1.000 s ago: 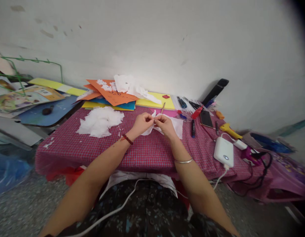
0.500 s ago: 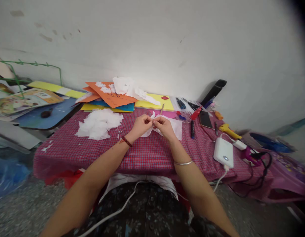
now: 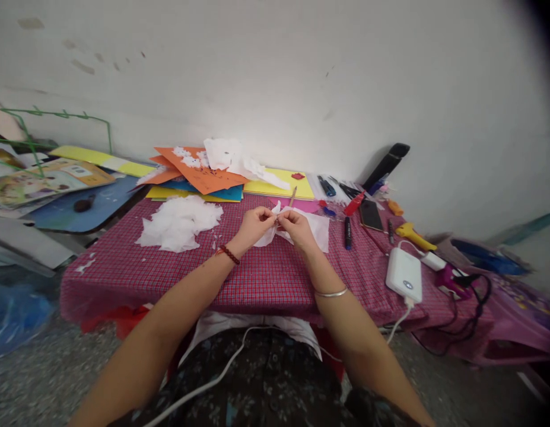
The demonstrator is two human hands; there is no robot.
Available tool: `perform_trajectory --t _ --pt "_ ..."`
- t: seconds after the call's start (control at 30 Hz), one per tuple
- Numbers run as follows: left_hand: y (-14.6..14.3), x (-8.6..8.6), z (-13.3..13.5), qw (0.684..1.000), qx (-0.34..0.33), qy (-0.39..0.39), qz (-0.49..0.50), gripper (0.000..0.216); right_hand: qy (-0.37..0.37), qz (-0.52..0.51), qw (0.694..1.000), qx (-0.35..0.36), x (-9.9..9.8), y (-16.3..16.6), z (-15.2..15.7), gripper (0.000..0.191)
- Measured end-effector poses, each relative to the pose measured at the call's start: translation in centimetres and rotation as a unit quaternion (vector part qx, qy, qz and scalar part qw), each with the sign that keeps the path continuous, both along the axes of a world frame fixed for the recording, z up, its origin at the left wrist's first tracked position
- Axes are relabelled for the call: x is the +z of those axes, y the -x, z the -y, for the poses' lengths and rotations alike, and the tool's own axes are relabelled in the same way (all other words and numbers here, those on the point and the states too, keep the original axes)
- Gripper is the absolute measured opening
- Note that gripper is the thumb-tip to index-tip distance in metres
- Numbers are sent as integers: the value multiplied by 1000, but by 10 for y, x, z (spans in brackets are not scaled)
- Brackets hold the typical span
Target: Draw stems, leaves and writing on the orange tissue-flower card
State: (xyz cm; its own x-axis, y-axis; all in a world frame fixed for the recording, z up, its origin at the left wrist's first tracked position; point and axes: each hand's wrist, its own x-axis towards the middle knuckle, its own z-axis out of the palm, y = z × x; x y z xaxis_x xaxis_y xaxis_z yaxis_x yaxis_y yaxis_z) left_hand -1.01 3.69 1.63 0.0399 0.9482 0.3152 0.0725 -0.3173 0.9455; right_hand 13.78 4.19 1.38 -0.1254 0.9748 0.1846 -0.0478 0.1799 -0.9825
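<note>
Both hands meet over the middle of the table, fingertips almost touching. My left hand (image 3: 257,225) pinches a thin white tissue paper (image 3: 268,238) between thumb and fingers. From the other side, my right hand (image 3: 298,228) pinches the same paper, and part of it stands up above the fingertips. Exactly how the paper is folded between the fingers is hidden. Beneath and beside my right hand lies a flat white sheet (image 3: 318,228). Just behind the hands, a pencil (image 3: 293,196) rests on a pink sheet (image 3: 308,205).
A heap of white tissue pieces (image 3: 179,224) lies left on the checked tablecloth (image 3: 257,284). Orange card (image 3: 203,178) and yellow sheets (image 3: 279,182) are stacked by the wall. A black marker (image 3: 347,233), phone (image 3: 371,214), yellow glue gun (image 3: 415,236) and white power bank (image 3: 403,274) sit right.
The hands stay in nearly the same place, still pinching the tissue paper. Only a slight shift of the fingertips and of the camera view shows.
</note>
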Motion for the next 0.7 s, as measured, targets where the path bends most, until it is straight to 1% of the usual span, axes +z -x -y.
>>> perform_trajectory --t 0.13,0.33,0.4,0.57,0.7 --pt "1 0 0 999 7 -29 -36 8 -20 17 1000 -4 -1 0 -2 24" --pt "0 3 3 986 41 -103 -127 9 -40 37 998 -25 -2 0 -4 20" --pt "-1 2 3 985 45 -99 -131 8 -37 37 998 -27 -2 0 -3 20" --pt "-1 -2 -1 994 34 -63 -83 2 -19 28 999 -17 1 0 -2 25" --pt "-1 -3 -2 995 33 -59 -75 5 -12 23 1000 2 2 -2 -2 27"
